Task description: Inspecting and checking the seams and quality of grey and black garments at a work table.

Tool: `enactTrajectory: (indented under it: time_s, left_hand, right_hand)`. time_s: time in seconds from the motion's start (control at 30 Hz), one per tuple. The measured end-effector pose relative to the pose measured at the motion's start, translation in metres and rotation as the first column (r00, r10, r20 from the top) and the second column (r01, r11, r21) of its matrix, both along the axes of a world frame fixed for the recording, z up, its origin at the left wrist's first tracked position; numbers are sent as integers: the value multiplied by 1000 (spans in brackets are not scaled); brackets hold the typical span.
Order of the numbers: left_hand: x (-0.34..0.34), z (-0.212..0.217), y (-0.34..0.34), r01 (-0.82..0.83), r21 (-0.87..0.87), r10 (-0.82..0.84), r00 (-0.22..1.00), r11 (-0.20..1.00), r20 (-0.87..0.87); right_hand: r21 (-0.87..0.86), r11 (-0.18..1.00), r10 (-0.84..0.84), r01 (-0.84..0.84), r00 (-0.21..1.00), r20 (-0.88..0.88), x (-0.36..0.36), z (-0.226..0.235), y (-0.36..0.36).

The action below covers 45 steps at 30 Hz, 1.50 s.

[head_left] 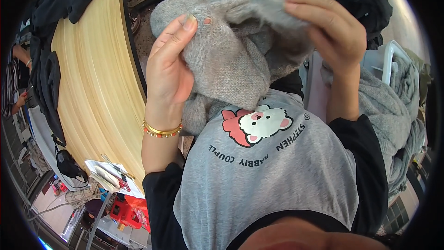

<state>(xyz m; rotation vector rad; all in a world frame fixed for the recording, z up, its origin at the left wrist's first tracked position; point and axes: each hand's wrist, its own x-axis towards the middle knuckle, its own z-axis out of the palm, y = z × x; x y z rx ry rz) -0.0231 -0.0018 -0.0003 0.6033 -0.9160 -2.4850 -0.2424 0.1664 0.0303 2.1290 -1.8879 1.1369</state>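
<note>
My left hand (167,67) and my right hand (332,28) both grip a fuzzy grey knitted garment (233,53), holding it up close in front of my chest. The left thumb presses the knit beside a small hole where a fingertip shows through. The right fingers pinch the upper edge of the knit. A beaded bracelet (161,131) circles my left wrist. Below the hands is my grey shirt with a cartoon print (256,125).
A curved light wooden table (95,88) lies at the left with dark clothes (46,78) draped along its edge. More grey knitwear (393,111) is heaped at the right over a white frame (388,58). Papers and red items (122,199) sit at lower left.
</note>
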Motion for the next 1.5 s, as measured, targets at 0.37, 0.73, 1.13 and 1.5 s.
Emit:
enactTrajectory:
  time_s: [0.37,0.73,1.13,1.5]
  left_hand:
    - [-3,21,21,7,-461,1,1000,888,17]
    - [0,16,22,41,-606,-27,999,794,32]
    - [10,-11,17,-75,-833,252,965,548,78]
    - [20,-10,5,-89,-916,194,981,391,-12]
  right_hand:
    - [-305,917,228,-256,966,-123,47,-13,-35]
    - [-279,921,302,-272,951,71,44,-11,-44]
    - [-156,956,288,-249,901,325,53,-22,-53]
    - [72,902,252,-426,655,712,48,6,-68]
